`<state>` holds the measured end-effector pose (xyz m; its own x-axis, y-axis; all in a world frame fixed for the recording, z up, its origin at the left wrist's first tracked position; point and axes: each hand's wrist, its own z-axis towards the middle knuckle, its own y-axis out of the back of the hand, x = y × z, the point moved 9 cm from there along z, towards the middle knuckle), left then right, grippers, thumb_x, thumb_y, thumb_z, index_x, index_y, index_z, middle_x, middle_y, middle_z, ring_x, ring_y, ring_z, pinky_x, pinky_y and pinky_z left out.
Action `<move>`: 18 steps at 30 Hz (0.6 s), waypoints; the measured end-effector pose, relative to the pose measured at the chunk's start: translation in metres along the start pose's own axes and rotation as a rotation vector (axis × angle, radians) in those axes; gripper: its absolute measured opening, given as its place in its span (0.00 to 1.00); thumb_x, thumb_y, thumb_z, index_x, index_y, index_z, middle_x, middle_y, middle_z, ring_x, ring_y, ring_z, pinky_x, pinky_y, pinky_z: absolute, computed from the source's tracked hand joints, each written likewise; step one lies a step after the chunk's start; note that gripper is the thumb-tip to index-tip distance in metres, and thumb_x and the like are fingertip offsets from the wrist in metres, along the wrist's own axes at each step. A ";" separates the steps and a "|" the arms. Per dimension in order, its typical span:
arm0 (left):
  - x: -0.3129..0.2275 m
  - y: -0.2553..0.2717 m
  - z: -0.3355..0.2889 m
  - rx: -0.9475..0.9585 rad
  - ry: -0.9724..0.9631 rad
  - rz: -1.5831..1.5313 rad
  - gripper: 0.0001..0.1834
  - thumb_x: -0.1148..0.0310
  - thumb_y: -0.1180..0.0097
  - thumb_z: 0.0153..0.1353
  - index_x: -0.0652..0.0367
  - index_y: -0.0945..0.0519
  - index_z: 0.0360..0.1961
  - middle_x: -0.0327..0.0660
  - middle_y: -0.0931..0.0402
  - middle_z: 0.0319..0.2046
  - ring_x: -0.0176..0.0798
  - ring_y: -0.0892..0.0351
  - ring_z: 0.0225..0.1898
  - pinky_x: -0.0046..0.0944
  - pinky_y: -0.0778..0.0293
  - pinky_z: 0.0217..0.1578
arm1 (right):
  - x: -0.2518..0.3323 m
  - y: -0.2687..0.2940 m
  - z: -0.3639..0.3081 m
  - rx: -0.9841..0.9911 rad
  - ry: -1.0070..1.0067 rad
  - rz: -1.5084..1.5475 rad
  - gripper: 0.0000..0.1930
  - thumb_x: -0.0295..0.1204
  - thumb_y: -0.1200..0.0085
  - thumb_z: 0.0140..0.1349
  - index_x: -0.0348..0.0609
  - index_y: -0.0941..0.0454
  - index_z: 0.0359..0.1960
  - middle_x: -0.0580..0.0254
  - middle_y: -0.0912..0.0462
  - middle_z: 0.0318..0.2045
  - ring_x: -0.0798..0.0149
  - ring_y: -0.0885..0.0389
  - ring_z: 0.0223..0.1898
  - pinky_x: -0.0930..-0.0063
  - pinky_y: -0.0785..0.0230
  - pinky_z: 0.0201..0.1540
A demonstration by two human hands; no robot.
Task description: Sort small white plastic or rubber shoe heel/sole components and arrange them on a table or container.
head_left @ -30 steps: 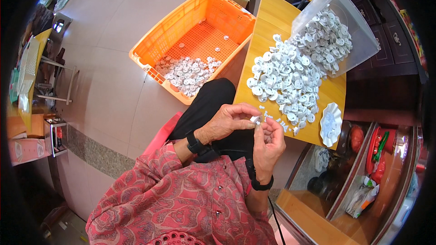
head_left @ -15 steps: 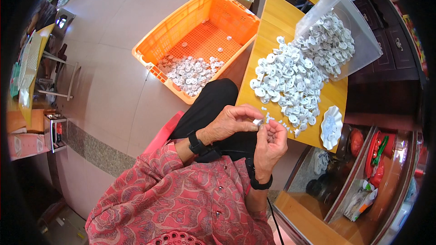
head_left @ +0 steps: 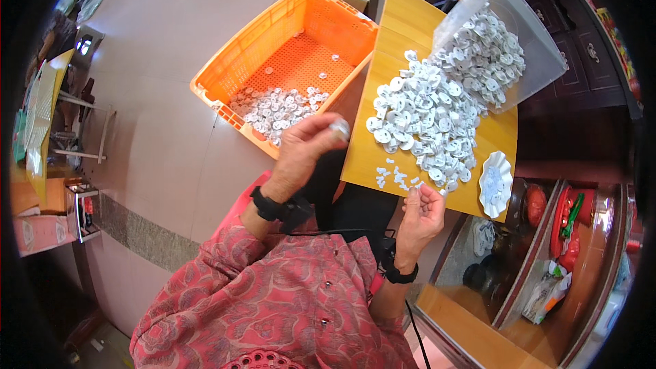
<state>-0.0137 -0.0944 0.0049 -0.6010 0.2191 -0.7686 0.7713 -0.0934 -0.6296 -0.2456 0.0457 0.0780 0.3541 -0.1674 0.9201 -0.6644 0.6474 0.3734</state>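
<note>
Small, whitish, blurred part (head_left: 339, 128)

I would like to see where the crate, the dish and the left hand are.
Crate (head_left: 297, 59): head view, on its bare bottom.
Dish (head_left: 497, 158): head view, on its far rim.
Left hand (head_left: 298, 154): head view, on its back.
</note>
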 end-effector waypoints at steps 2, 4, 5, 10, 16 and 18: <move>-0.009 0.035 0.009 -0.237 -0.050 -0.047 0.15 0.72 0.39 0.65 0.66 0.20 0.51 0.42 0.18 0.42 0.35 0.18 0.42 0.36 0.19 0.45 | -0.014 0.016 0.003 -0.056 0.018 -0.068 0.09 0.26 0.42 0.66 0.32 0.23 0.43 0.62 0.19 0.34 0.74 0.23 0.32 0.79 0.27 0.35; -0.013 0.075 0.014 -0.481 -0.110 -0.054 0.19 0.71 0.39 0.65 0.67 0.24 0.54 0.42 0.19 0.42 0.36 0.18 0.43 0.36 0.19 0.45 | -0.021 0.023 0.000 -0.052 0.013 -0.140 0.08 0.25 0.41 0.65 0.33 0.23 0.42 0.61 0.19 0.33 0.73 0.22 0.32 0.77 0.26 0.35; -0.014 0.087 0.012 -0.571 -0.144 -0.112 0.20 0.70 0.38 0.65 0.68 0.25 0.56 0.42 0.20 0.42 0.36 0.18 0.43 0.36 0.19 0.45 | -0.022 0.023 0.000 -0.041 0.008 -0.206 0.07 0.25 0.41 0.65 0.33 0.22 0.41 0.60 0.18 0.33 0.71 0.20 0.31 0.75 0.26 0.35; -0.010 0.073 0.010 -0.511 -0.107 0.013 0.19 0.72 0.42 0.67 0.70 0.27 0.55 0.45 0.22 0.44 0.39 0.18 0.43 0.37 0.20 0.48 | -0.009 0.007 -0.009 0.026 0.164 -0.365 0.06 0.23 0.41 0.63 0.35 0.22 0.39 0.55 0.19 0.33 0.60 0.18 0.31 0.69 0.25 0.34; -0.022 -0.051 -0.002 0.027 -0.460 0.901 0.10 0.75 0.37 0.58 0.62 0.18 0.43 0.43 0.20 0.36 0.39 0.19 0.33 0.35 0.23 0.36 | -0.007 0.006 -0.009 0.024 0.239 -0.384 0.05 0.22 0.42 0.63 0.36 0.22 0.39 0.52 0.20 0.33 0.54 0.19 0.32 0.65 0.26 0.33; -0.014 -0.072 -0.001 0.105 -0.542 1.008 0.11 0.75 0.35 0.54 0.59 0.17 0.40 0.43 0.23 0.37 0.46 0.21 0.38 0.42 0.23 0.38 | -0.005 0.012 -0.007 0.002 0.249 -0.410 0.05 0.22 0.42 0.63 0.36 0.22 0.39 0.52 0.21 0.34 0.53 0.19 0.31 0.64 0.27 0.33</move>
<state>-0.0605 -0.0896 0.0614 0.2486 -0.4459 -0.8599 0.9469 -0.0752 0.3127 -0.2505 0.0595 0.0772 0.7338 -0.2257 0.6407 -0.4381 0.5637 0.7003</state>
